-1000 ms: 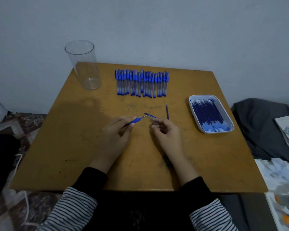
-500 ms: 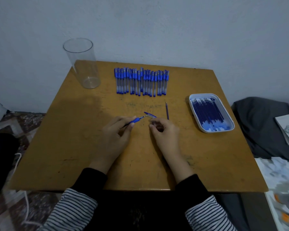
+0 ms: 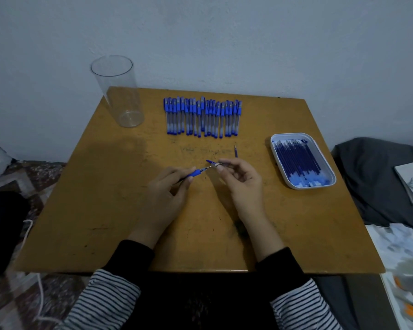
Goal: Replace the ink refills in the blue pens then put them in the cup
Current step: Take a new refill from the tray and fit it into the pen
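Head camera looks down on a brown-yellow surface (image 3: 81, 210) that stands against a pale wall, and the row of blue pens (image 3: 202, 117) near its far edge serves as the landmark. To the right of the row, past the edge of the surface, a dark grey cloth (image 3: 379, 182) lies in a heap. To the left of the row, at the far left corner, a tall clear cup (image 3: 119, 96) stands upright with nothing in it. To the right of the row and a little nearer to the person, a white tray (image 3: 291, 134) holds many dark blue ink refills (image 3: 298, 160), packed side by side. The pens in the row lie parallel and close together, their caps toward the wall. On the near side of the row, about at its middle, both hands are over the surface. The left hand (image 3: 167, 194) has its fingers curled round one pen (image 3: 196, 173), and they grip it near the blue grip section, with the tip pointing up and right toward the row. The right hand (image 3: 241, 184) has its thumb and forefinger closed on a small pale piece (image 3: 216, 165), held just beside the tip of that pen; the other fingers are loosely bent. A small blue bit (image 3: 209, 161) shows just beside this piece, and I cannot tell if it is held or lies on the surface. Between the row and the right hand, one loose refill (image 3: 235, 151) lies on the surface.
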`<state>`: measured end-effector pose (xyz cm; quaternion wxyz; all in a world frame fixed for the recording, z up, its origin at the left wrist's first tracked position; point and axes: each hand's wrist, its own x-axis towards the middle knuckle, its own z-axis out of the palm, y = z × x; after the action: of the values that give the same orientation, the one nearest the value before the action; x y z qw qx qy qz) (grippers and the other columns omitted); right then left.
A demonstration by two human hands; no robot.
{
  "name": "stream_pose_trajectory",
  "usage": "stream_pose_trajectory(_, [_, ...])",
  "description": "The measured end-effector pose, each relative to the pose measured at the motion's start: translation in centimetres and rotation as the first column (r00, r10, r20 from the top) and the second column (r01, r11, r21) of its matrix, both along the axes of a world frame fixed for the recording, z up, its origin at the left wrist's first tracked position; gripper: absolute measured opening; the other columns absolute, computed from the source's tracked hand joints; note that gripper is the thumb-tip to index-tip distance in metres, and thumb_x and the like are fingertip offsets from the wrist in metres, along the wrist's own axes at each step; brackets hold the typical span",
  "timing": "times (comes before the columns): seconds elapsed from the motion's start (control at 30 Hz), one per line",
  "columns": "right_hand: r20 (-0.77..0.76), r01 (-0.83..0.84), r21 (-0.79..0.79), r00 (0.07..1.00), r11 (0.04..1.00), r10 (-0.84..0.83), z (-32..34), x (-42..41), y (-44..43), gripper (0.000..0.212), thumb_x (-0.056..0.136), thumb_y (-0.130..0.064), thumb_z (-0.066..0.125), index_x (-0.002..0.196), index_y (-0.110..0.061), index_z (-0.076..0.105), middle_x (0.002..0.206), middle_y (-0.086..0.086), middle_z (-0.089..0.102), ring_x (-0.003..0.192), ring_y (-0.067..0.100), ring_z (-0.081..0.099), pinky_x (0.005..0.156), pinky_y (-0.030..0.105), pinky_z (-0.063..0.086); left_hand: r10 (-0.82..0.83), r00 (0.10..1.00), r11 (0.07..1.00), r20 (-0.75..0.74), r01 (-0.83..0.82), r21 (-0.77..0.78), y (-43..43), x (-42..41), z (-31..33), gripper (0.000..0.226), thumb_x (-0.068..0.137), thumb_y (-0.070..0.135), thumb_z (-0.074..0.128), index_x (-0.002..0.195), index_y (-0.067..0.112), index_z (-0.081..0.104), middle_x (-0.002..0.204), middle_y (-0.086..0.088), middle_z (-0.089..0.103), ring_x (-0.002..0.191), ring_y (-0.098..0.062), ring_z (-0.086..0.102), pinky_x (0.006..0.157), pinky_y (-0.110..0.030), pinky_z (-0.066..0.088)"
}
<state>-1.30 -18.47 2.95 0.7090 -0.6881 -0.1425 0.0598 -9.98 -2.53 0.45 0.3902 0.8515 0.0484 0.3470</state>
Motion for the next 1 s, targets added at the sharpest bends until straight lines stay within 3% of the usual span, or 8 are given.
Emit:
stream_pose_trajectory(0.23, [0.079, -0.143, -0.104, 0.985, 0.984, 0.151, 0.8, 0.3, 0.3, 0.015, 0.088, 0.002, 0.068, 0.102, -0.003, 0.072, 0.097, 0.002, 0.072, 0.088, 0.003, 0.067, 0.078, 0.017, 0.052, -0.004, 1.0, 1.0, 0.016, 0.003, 0.016, 0.0, 0.0, 0.0, 0.024, 0.091, 0.003, 0.07, 0.113, 0.009, 0.075, 0.101, 0.002, 0.07, 0.095, -0.001, 0.064, 0.082, -0.013, 0.048])
stream_pose_trajectory(0.37, [0.1, -0.204, -0.203, 0.968, 0.958, 0.228, 1.1, 0.3, 0.5, 0.014, 0.09, 0.0, 0.066, 0.102, -0.005, 0.072, 0.094, -0.004, 0.071, 0.086, -0.002, 0.065, 0.078, 0.015, 0.051, -0.02, 1.0, 1.0, 0.014, 0.02, 0.021, 0.1, 0.0, 0.0, 0.023, 0.091, 0.005, 0.07, 0.114, 0.01, 0.075, 0.102, 0.002, 0.071, 0.094, -0.004, 0.065, 0.081, -0.015, 0.05])
stream_pose_trajectory(0.6, [0.212, -0.141, -0.53, 0.933, 0.836, 0.291, 1.1, 1.2, 0.4, 0.012, 0.094, -0.026, 0.065, 0.097, -0.016, 0.072, 0.084, -0.011, 0.066, 0.081, 0.003, 0.059, 0.072, 0.017, 0.049, -0.049, 0.999, 0.998, -0.008, 0.049, 0.029, 0.1, -0.2, 0.0, 0.025, 0.091, 0.004, 0.072, 0.115, 0.011, 0.075, 0.104, 0.002, 0.07, 0.097, -0.008, 0.065, 0.081, -0.023, 0.055])
stream_pose_trajectory(0.67, [0.153, -0.186, -0.482, 0.944, 0.856, 0.291, 1.3, 1.3, 0.3, 0.016, 0.092, -0.025, 0.068, 0.104, -0.016, 0.071, 0.091, -0.006, 0.069, 0.084, 0.005, 0.062, 0.076, 0.017, 0.052, -0.055, 0.998, 0.998, -0.008, 0.056, 0.027, 0.1, -0.2, 0.0, 0.025, 0.091, 0.004, 0.072, 0.115, 0.011, 0.075, 0.104, 0.003, 0.07, 0.097, -0.007, 0.065, 0.081, -0.022, 0.054])
stream_pose_trajectory(0.77, [0.129, -0.245, -0.371, 0.942, 0.895, 0.311, 1.3, 1.2, 0.0, 0.016, 0.091, -0.008, 0.067, 0.107, -0.01, 0.068, 0.098, -0.003, 0.068, 0.089, 0.005, 0.063, 0.083, 0.018, 0.052, -0.052, 0.999, 0.999, -0.008, 0.052, 0.013, 0.0, -0.3, 0.1, 0.024, 0.091, 0.003, 0.071, 0.114, 0.011, 0.075, 0.103, 0.004, 0.07, 0.096, -0.006, 0.065, 0.08, -0.023, 0.054])
stream_pose_trajectory(0.9, [0.179, -0.175, -0.478, 0.94, 0.861, 0.291, 1.0, 1.2, 0.1, 0.011, 0.094, -0.022, 0.065, 0.098, -0.017, 0.073, 0.085, -0.009, 0.069, 0.081, 0.004, 0.062, 0.075, 0.022, 0.052, -0.053, 0.998, 0.998, -0.028, 0.054, 0.04, 0.1, -0.3, 0.0, 0.023, 0.092, 0.007, 0.072, 0.114, 0.013, 0.076, 0.101, 0.006, 0.069, 0.093, -0.007, 0.065, 0.076, -0.027, 0.055])
stream_pose_trajectory(1.0, [0.121, -0.215, -0.389, 0.952, 0.896, 0.281, 1.2, 1.2, -0.1, 0.017, 0.091, -0.017, 0.069, 0.107, -0.014, 0.072, 0.095, -0.006, 0.071, 0.087, 0.004, 0.065, 0.08, 0.02, 0.054, -0.064, 0.998, 0.996, -0.027, 0.065, 0.053, 0.0, -0.3, 0.0, 0.022, 0.092, 0.006, 0.072, 0.113, 0.012, 0.076, 0.098, 0.005, 0.069, 0.091, -0.008, 0.065, 0.075, -0.028, 0.055])
